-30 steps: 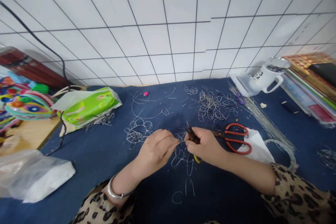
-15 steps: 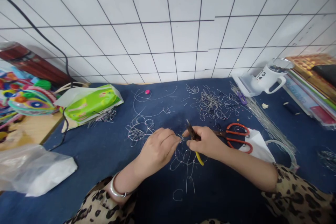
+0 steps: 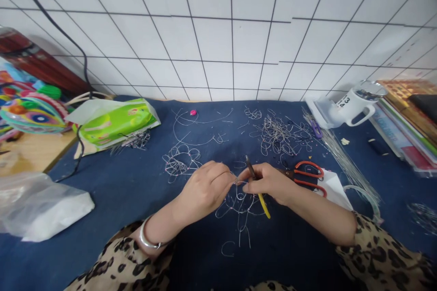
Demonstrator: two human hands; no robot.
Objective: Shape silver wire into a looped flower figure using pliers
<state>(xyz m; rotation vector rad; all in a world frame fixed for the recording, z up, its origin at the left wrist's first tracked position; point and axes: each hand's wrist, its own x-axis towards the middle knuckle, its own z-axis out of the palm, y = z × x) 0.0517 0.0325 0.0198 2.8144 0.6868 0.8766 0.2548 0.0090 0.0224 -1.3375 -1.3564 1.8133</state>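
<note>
Thin silver wire bent into loops [image 3: 241, 209] hangs below my hands over the dark blue cloth. My left hand [image 3: 208, 187] is closed, thumb and fingertips pinching the wire's upper end. My right hand [image 3: 268, 183] grips yellow-handled pliers [image 3: 262, 204], their dark jaws pointing up and away; its thumb and forefinger meet close to the same wire, though whether they touch it I cannot tell. Just left of my left hand lies a flower-like coil of looped wire [image 3: 180, 162]. A short curved wire piece [image 3: 227, 249] rests nearer to me.
Red-handled scissors [image 3: 309, 177] lie beside my right wrist, partly over white paper [image 3: 336, 188]. Tangled wires [image 3: 278, 134] and a bundle of straight wires [image 3: 351, 163] are farther right. A white mug [image 3: 358, 104] stands back right, a green tissue pack [image 3: 116, 122] back left.
The view has shifted slightly. The pliers in my right hand have turned to a steeper angle. My left hand keeps its pinch on the wire.
</note>
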